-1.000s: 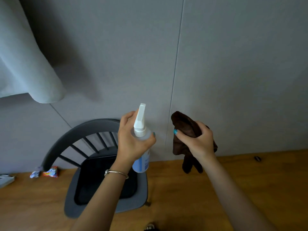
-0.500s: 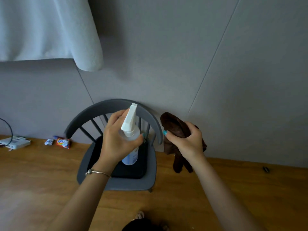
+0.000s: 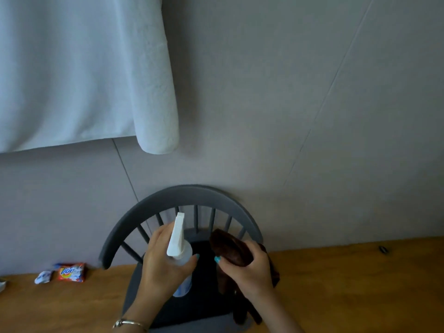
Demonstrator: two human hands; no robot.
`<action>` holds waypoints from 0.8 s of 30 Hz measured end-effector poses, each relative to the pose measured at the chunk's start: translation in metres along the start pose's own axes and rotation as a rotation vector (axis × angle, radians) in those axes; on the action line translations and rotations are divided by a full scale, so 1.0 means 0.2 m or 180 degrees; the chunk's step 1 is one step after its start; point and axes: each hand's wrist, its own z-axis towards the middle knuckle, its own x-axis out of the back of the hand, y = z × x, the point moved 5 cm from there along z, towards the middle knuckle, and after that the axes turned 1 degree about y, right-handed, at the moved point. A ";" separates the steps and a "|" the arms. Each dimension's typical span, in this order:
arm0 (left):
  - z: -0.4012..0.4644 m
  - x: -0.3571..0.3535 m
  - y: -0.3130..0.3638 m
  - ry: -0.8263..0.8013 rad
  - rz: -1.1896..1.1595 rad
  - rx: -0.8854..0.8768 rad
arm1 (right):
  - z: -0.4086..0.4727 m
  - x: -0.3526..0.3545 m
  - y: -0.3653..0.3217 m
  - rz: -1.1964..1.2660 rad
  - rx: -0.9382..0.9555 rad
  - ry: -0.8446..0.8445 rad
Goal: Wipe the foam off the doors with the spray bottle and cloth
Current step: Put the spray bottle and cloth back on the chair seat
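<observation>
My left hand [image 3: 163, 267] grips a clear spray bottle [image 3: 179, 246] with a white nozzle that points up towards the wall panels. Just to its right, my right hand [image 3: 249, 270] holds a bunched dark brown cloth [image 3: 230, 248], part of which hangs down below the hand. The grey door panels [image 3: 276, 104] fill the upper view, split by thin seams. No foam shows on them in this frame. Both hands hover over a chair seat, apart from the panels.
A dark grey spindle-back chair [image 3: 182, 198] stands against the panels below my hands. A white towel [image 3: 79, 68] hangs at the upper left. On the wooden floor [image 3: 348, 284] lie a red packet [image 3: 72, 272], a small white wrapper [image 3: 43, 277] and a small dark object [image 3: 383, 249].
The view has swung left and tilted up: the towel and chair moved towards the centre. Both hands now sit lower in view, over the chair, still holding bottle and cloth.
</observation>
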 end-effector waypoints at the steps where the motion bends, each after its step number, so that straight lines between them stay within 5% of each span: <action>1: 0.02 0.01 -0.07 -0.0027 -0.0045 0.0079 | 0.00 -0.05 0.02 0.0038 -0.0080 -0.0010; 6: 0.07 0.05 -0.42 0.0170 -0.0160 0.0570 | 0.02 -0.18 0.19 0.0113 -0.0415 -0.0071; 24: 0.12 -0.40 -1.35 0.0414 0.0237 0.0956 | 0.29 -0.54 0.94 -0.0079 -0.0488 -0.0259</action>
